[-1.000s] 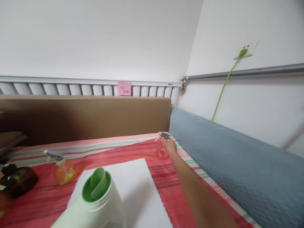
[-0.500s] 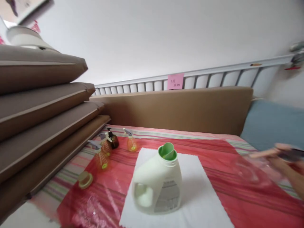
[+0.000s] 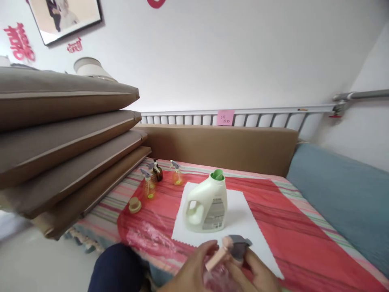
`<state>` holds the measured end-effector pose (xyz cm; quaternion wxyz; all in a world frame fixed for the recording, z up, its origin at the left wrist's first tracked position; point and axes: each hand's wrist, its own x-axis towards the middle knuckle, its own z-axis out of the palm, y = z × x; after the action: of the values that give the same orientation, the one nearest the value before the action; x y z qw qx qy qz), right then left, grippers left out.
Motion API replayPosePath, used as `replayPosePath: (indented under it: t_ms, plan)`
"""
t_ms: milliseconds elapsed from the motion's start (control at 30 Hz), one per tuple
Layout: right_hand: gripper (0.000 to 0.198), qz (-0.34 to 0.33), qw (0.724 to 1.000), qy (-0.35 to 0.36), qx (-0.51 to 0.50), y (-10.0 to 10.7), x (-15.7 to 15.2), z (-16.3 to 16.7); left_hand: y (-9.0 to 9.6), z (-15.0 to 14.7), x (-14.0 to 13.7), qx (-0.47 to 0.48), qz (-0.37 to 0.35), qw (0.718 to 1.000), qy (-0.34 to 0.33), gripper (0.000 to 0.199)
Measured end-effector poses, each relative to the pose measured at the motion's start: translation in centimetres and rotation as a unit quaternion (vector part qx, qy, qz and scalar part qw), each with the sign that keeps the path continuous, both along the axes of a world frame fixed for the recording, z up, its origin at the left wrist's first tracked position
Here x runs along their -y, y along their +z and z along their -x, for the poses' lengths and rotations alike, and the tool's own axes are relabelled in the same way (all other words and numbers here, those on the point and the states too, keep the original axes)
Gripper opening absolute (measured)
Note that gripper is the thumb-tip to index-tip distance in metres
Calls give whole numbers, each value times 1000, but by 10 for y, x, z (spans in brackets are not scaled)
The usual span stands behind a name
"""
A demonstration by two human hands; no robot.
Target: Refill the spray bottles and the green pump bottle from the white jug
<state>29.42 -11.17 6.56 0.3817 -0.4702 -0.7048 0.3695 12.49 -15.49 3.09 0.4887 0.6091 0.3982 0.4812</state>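
Observation:
Low in front of me, both hands are closed round a spray bottle (image 3: 219,280) with a grey head, a cream trigger and a see-through pinkish body. My left hand (image 3: 194,269) wraps the left side of its body. My right hand (image 3: 253,273) grips it around the neck, just below the head. The bottle's lower part is cut off by the frame's edge. Just beyond them a pale green detergent jug (image 3: 209,207) stands upright on a white cloth (image 3: 243,221). A green pouring spout (image 3: 218,174) shows in its uncapped mouth.
Several small spray bottles (image 3: 149,188) stand at the back left, beside a dark pump bottle (image 3: 158,172). A beige cap (image 3: 134,205) lies nearer. Stacked cushions (image 3: 115,146) rise on the left. A red see-through sheet (image 3: 273,211) covers the striped bedding; a blue cushion (image 3: 334,194) borders the right.
The spray bottle has come from the far right to the front middle in my right hand. My left hand has come into view on it. The camera view has shifted.

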Motion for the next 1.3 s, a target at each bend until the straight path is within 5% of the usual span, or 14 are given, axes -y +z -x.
replayPosePath:
  t_ms: [100,300,500,667,833,900,1000,1067,1233,1300]
  plan:
    - [20,-62,998,4,17,-1,21,28,10,-10,10,80,3,997,-9,77]
    - [12,-77,997,15,-7,6,40,54,0,-7,32,-43,-20,978,202,51]
    - [24,-17,992,38,-122,7,46,72,-7,4,35,29,-12,977,213,52]
    - [40,110,959,83,-249,-9,47,80,-11,16,34,49,-8,979,199,45]
    - [48,215,907,-40,-360,-37,48,79,-7,33,29,110,0,961,254,41]
    - [47,295,867,-34,-399,-49,49,77,0,38,27,133,-11,948,289,49]
    - [49,450,746,108,-480,-59,54,77,9,36,26,136,-16,946,294,53]
    - [52,485,677,175,-526,-61,58,79,12,33,27,127,-16,957,262,49]
    - [46,491,636,196,-561,-55,60,79,28,45,29,173,-12,979,109,44]
    - [50,493,625,197,-572,-57,60,79,39,53,26,167,-22,980,104,37]
